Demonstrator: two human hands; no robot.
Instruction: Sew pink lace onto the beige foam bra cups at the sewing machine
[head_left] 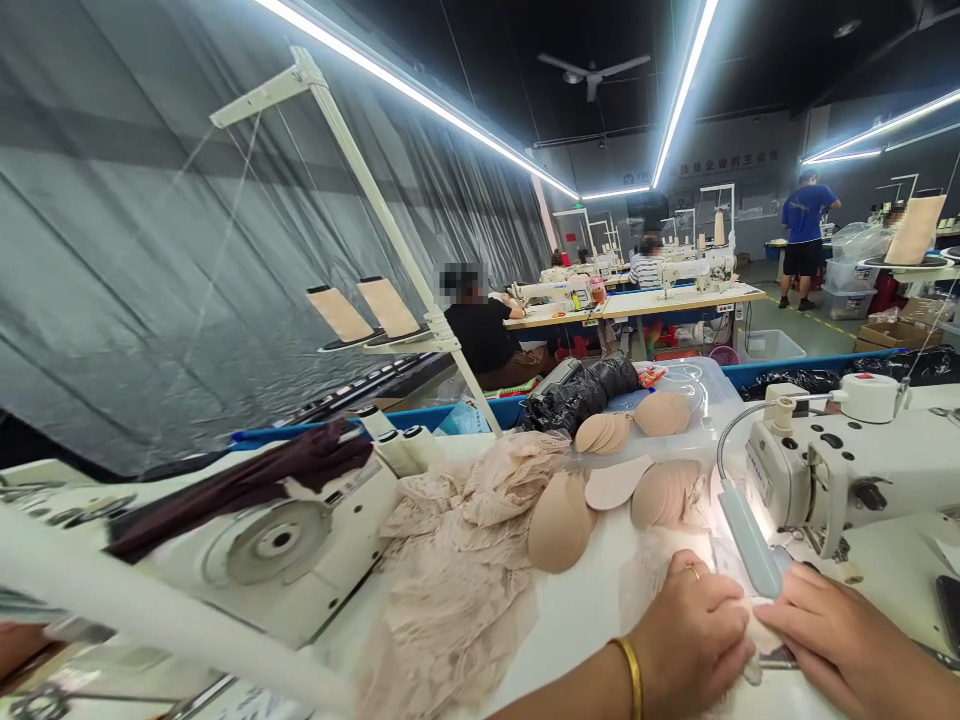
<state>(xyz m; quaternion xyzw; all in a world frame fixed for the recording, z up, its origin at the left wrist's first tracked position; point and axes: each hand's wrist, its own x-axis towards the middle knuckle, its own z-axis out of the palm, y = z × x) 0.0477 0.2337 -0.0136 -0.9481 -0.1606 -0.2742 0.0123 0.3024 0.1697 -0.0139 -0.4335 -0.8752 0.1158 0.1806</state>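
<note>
My left hand (694,625) is closed, with its fingertips pinching a small pale beige piece of fabric (761,625) at the sewing machine (847,480). Opposite it, my right hand (836,630) presses its fingers together on the same fabric's right side. Both hands are just in front of the machine's needle area, which the grey lamp head (750,540) partly hides. Beige foam bra cups (559,525) lie beyond my left hand. A heap of beige lace fabric (465,560) spreads over the table to their left.
Another machine with a handwheel (281,540) stands at left, dark cloth (255,490) draped over it. A thread stand (375,180) rises behind the lace. A clear plastic lid (697,385) and black plastic bundle (581,395) lie at the back. Co-workers sit at tables farther off.
</note>
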